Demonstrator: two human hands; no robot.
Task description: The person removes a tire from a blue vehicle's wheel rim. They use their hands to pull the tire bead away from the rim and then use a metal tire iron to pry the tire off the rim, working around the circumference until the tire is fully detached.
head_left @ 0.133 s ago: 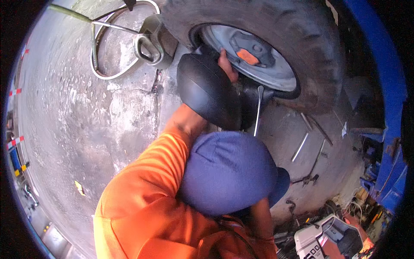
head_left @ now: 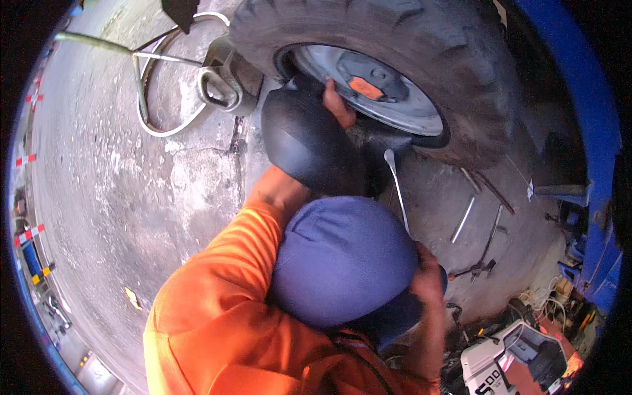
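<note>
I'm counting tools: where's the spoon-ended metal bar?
In the head view, the metal bar is right of centre, just below the grey wheel rim.

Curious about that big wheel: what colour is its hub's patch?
The patch is orange; see head view.

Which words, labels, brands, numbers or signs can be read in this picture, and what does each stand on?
White casing, lower right: large dark characters stand out, but I won't copy printed text; any finer print is too small to read.
Tyre: no lettering can be made out.
Orange patch on the grey wheel: none can be made out.
</note>
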